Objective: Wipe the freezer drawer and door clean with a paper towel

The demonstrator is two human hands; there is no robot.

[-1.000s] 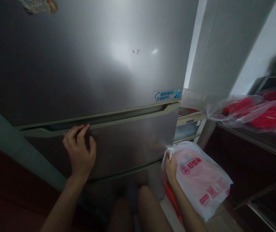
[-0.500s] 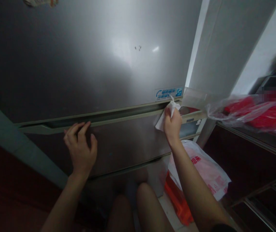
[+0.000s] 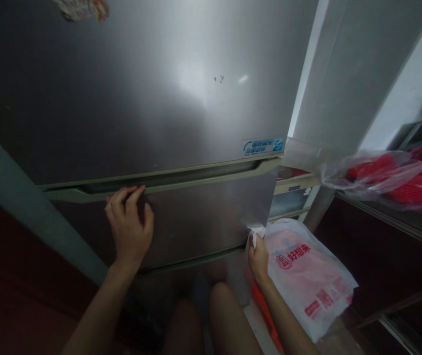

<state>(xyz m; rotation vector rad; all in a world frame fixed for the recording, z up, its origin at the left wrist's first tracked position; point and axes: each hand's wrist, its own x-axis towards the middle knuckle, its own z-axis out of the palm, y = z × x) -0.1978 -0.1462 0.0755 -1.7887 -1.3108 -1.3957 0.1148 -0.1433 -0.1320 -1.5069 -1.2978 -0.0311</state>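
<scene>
A grey metallic fridge (image 3: 140, 98) fills the view, with a wide drawer front (image 3: 196, 212) below its upper door. My left hand (image 3: 129, 222) rests its fingertips on the drawer's top edge, by the recessed handle; its fingers are apart and nothing is in them. Near the drawer's lower right corner, my right hand (image 3: 258, 254) is closed on a white cloth (image 3: 257, 230), pressed to the front. Much of the cloth is hidden by the fingers. A blue and white sticker (image 3: 262, 147) is on the upper door's lower right corner.
Right of the fridge, a white plastic bag (image 3: 314, 276) with red print lies over something orange (image 3: 266, 313). Red items in clear plastic (image 3: 399, 177) lie on a dark cabinet at the right. A pale post (image 3: 36, 197) borders the left. My knees are below.
My right hand has moved down with the cloth, from the drawer's top right edge to its lower right corner. My left hand stays at the top edge. The view has shifted slightly.
</scene>
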